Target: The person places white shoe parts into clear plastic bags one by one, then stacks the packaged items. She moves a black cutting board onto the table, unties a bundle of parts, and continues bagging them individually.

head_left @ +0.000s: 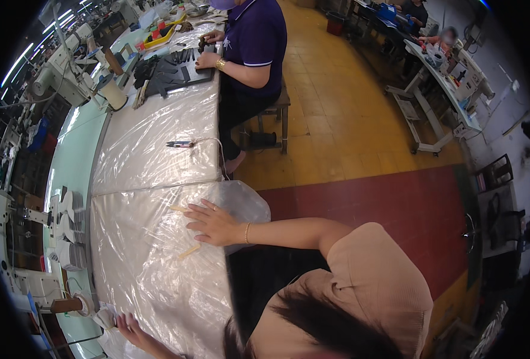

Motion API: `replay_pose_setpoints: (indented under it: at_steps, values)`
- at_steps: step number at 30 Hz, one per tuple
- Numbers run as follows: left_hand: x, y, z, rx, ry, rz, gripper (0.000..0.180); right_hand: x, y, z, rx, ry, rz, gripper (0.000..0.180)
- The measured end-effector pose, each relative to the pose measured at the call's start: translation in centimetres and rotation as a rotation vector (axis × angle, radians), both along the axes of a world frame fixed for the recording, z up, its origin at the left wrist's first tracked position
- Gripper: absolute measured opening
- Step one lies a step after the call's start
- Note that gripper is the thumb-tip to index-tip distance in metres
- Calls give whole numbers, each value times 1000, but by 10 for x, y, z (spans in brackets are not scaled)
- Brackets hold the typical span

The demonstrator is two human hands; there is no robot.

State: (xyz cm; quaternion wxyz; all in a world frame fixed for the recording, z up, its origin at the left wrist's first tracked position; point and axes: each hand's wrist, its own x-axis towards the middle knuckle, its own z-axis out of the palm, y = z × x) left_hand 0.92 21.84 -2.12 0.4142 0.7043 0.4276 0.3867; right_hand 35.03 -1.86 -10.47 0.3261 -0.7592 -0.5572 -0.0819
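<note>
our right hand [214, 224] lies flat, fingers spread, on the clear plastic table cover [151, 161]; left hand [130, 326] at 7 o'clock pinches white fabric [106, 317]. the thin wooden stick [188, 252] could roll off if we tug the sheet.

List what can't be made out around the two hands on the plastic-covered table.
- Left hand, head view: cut off by the lower edge, so it is unclear whether it grips the white piece.
- Right hand, head view: the palm hides whatever lies beneath it.
- Small tool, head view: too small to identify.
</note>
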Motion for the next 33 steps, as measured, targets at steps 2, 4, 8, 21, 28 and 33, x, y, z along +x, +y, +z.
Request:
replay_pose_setpoints:
  at_steps: [2, 4, 8, 21, 28, 33]
  values:
    - [-22, -44, 4, 102, 75, 88, 57, 0, 1, -2, 47, -22, -9, 33]
    - [-54, -120, 0, 143, 380, 211, 50, 2, 0, -3, 68, -6, 5, 29]
    - [-76, -203, -21, 568, 529, 330, 56, 5, -4, -3, 107, 54, 46, 23]
    - [-118, -257, -92, 897, 908, 442, 58, 4, -2, 1, 170, 45, 31, 26]
    - [-105, -262, -86, 722, 916, 487, 54, 3, 2, 9, 91, -15, 42, 25]
    - [-99, -267, -75, 604, 910, 495, 49, 7, 3, -1, 92, -117, 71, 31]
